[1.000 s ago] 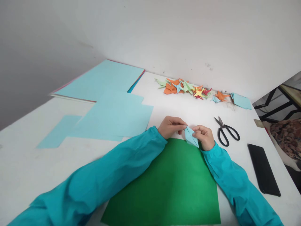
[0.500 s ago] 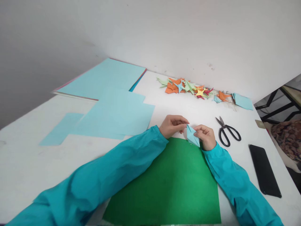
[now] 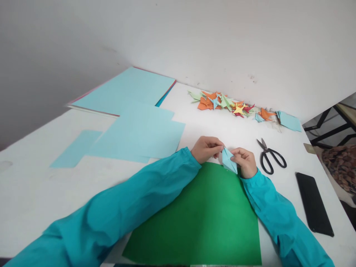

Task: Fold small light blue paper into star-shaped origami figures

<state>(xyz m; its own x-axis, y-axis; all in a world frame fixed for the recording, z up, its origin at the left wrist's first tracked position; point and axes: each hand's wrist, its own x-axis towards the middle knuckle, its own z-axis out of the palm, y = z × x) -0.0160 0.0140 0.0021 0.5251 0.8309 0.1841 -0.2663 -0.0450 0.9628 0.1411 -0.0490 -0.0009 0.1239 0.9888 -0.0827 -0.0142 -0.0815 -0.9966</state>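
The left hand (image 3: pixel 206 149) pinches the far tip of a small folded light-blue paper (image 3: pixel 228 161) between thumb and fingers, while the fingers of the right hand (image 3: pixel 246 162) grip its right edge. The paper is at the far edge of the green sheet (image 3: pixel 200 215) on the worktop (image 3: pixel 33 193); whether it touches that sheet, I cannot tell. Uneven pulling could tear the slim tip, and a slipping right thumb could skew the creases. The left sleeve (image 3: pixel 139 196) overlaps the loose light-blue sheets (image 3: pixel 139 137) in view, so a sweep leftward might drag them. The scissors (image 3: pixel 266 150) lie open just right of the right hand; a careless reach could catch their blades.
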